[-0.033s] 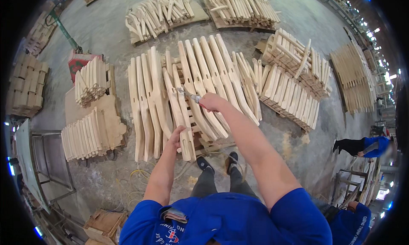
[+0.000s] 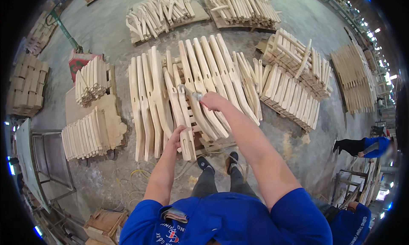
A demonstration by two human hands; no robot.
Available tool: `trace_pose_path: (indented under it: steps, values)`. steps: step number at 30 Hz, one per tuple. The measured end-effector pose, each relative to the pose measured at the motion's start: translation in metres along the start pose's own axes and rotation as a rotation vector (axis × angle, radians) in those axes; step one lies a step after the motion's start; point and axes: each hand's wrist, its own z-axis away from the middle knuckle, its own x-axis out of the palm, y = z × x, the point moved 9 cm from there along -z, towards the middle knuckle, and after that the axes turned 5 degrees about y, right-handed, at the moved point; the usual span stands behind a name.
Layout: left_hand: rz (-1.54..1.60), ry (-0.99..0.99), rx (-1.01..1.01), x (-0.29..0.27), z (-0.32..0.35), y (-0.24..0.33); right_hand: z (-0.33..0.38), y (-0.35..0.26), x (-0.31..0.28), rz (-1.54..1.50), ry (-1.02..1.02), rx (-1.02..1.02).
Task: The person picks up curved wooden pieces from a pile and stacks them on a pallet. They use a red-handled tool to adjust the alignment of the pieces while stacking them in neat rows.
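My left hand [image 2: 177,137] grips the near end of a pale slotted wooden leg [image 2: 186,145], which lies lengthwise away from me on the stack. In my right hand [image 2: 213,102] is a silver hand tool [image 2: 197,96], its head blurred and its exact kind unclear. The tool's head is at the upper part of the wooden leg, close to a slot. Similar curved wooden legs [image 2: 209,72] lie side by side to the right, and more wooden legs [image 2: 147,100] lie to the left.
Stacked wooden parts stand at the right [image 2: 292,91] and at the far side [image 2: 164,12]. A pallet jack [image 2: 76,59] is beside a board with wooden pieces at the left. Hoses [image 2: 138,172] lie near my feet. Another person [image 2: 370,148] is at the far right.
The tool's head has shifted slightly and turned in my right hand. My left hand and the wooden leg look unmoved.
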Motion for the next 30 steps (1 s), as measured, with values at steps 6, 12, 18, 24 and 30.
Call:
trace_pose_path:
  steps: [6, 12, 18, 24, 30]
  values:
    - [0.084, -0.076, -0.061, 0.003, -0.004, 0.007, -0.002, 0.011, -0.022, 0.03, 0.092, 0.02]
    - [-0.003, 0.004, -0.021, -0.008, -0.003, 0.009, 0.002, 0.007, -0.004, -0.11, -0.014, -0.009]
    - [0.009, -0.005, -0.001, 0.005, -0.001, 0.011, -0.002, 0.004, -0.011, -0.084, 0.066, -0.03]
    - [-0.005, 0.033, 0.009, -0.001, 0.01, 0.019, 0.004, 0.022, -0.017, -0.036, 0.046, 0.043]
    - [-0.103, 0.142, 0.063, -0.001, 0.029, 0.038, 0.017, 0.012, -0.021, -0.114, 0.1, -0.032]
